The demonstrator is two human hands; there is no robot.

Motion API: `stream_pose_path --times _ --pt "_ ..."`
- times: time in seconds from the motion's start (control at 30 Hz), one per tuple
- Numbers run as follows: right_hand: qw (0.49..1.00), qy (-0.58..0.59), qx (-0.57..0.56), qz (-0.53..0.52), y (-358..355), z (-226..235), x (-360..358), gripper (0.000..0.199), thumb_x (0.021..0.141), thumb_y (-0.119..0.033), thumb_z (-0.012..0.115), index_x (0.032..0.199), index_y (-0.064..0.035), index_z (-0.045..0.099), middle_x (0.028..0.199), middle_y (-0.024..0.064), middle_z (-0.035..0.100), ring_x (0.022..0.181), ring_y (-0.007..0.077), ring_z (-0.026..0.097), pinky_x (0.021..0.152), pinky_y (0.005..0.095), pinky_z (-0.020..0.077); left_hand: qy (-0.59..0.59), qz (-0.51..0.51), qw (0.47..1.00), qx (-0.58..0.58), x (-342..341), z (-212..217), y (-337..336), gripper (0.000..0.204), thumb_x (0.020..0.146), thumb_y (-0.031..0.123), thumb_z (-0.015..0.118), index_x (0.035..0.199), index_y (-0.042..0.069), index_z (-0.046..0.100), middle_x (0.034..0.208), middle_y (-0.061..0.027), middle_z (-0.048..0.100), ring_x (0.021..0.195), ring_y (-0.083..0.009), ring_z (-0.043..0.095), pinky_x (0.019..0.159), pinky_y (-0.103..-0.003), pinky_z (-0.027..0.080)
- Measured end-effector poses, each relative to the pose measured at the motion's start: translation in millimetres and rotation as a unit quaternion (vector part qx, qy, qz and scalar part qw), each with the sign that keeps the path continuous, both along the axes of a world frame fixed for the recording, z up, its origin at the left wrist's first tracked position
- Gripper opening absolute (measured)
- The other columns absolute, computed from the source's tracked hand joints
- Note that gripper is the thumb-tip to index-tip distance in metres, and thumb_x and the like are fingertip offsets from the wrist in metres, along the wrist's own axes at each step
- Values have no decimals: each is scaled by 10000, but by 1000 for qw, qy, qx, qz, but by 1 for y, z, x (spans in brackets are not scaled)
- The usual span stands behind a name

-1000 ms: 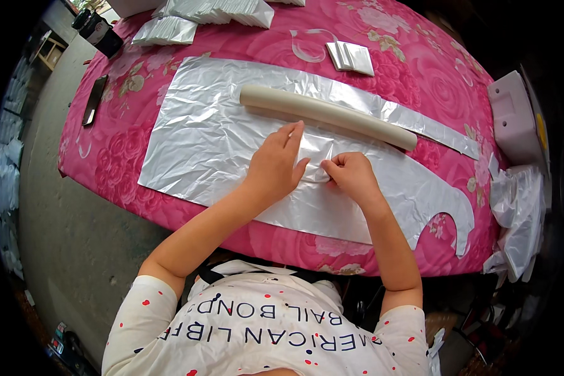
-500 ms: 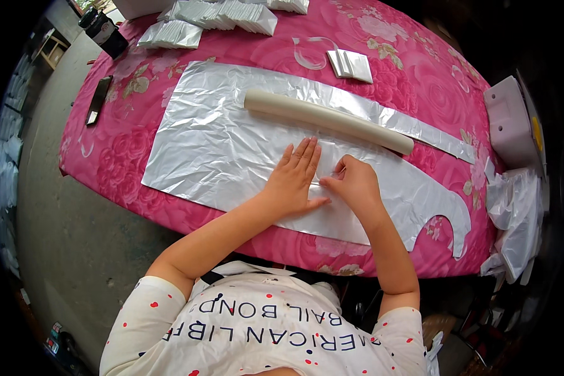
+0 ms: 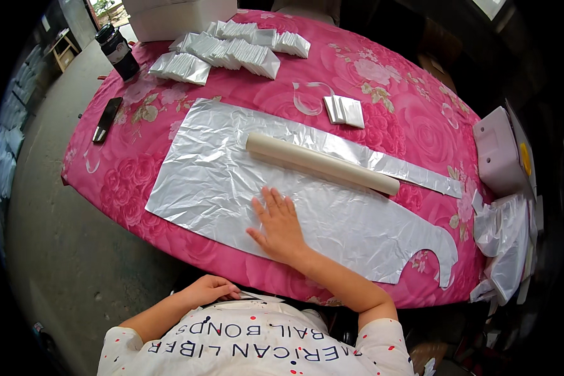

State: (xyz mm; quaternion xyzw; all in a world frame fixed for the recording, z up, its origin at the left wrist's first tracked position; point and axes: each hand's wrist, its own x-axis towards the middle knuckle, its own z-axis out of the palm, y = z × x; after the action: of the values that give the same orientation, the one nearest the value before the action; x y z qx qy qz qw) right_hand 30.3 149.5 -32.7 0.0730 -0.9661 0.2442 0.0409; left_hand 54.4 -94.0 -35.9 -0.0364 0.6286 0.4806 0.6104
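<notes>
A thin silvery-white plastic sheet [image 3: 194, 182], cut like an apron with a rounded notch at its right end, lies spread on the table. My right hand [image 3: 277, 227] rests flat on its near middle, fingers spread. Behind that hand a long beige tube [image 3: 319, 164] lies slantwise across the sheet. My left hand [image 3: 210, 290] is drawn back to the table's front edge by my shirt. Its fingers are curled together, and what they hold, if anything, is hidden. Beyond the tube sits a small stack of folded silvery packets [image 3: 344, 111].
Several rows of folded silvery packets [image 3: 232, 51] stand at the far left, beside a dark bottle [image 3: 118, 53] and a white box [image 3: 175, 17]. A phone [image 3: 108, 119] lies at the left edge. A pale bin [image 3: 500, 147] and clear plastic bags [image 3: 501, 229] are at the right.
My left hand has left the sheet and come back toward my body. My right hand has opened from a pinch and moved left, now flat on the sheet. The view has shifted slightly.
</notes>
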Motion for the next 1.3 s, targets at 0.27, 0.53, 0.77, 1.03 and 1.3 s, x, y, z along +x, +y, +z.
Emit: stream_pose_path --times 0.27,0.53,0.77,1.03,1.3 --pt "957 -68 -126 254 -97 3 37 438 873 -276 502 1236 -34 461 1447 211 210 1371 373 91 1086 516 57 93 218 971 5 16 -2 -20 175 879 68 523 921 -48 646 848 -129 662 712 -182 638 650 -261 516" --pt "938 17 -216 270 17 39 -11 111 733 -59 658 823 -55 594 907 67 595 944 259 534 840 376 420 475 5 880 -4 -10 49 1 169 770 62 655 928 4 668 798 -105 677 657 -152 645 630 -249 509" --pt "864 159 -404 -255 212 29 -124 150 835 -122 607 915 0 644 795 58 651 706 134 587 654 278 460 459 7 886 61 -12 47 13 235 776 27 644 1010 0 641 890 -112 677 772 -152 658 707 -246 515" --pt "895 33 -55 -442 258 15 -154 359 776 -266 656 1021 -6 627 897 155 655 824 267 629 749 361 475 440 -10 896 64 -16 54 22 233 778 -8 625 1010 0 638 885 -96 676 771 -141 649 710 -245 511" --pt "961 -12 -197 -195 210 51 -75 498 779 -354 671 1111 8 589 1128 189 591 1059 289 551 875 364 441 523 -43 848 75 -28 54 27 213 760 28 642 973 15 651 898 -120 669 784 -212 649 705 -283 510"
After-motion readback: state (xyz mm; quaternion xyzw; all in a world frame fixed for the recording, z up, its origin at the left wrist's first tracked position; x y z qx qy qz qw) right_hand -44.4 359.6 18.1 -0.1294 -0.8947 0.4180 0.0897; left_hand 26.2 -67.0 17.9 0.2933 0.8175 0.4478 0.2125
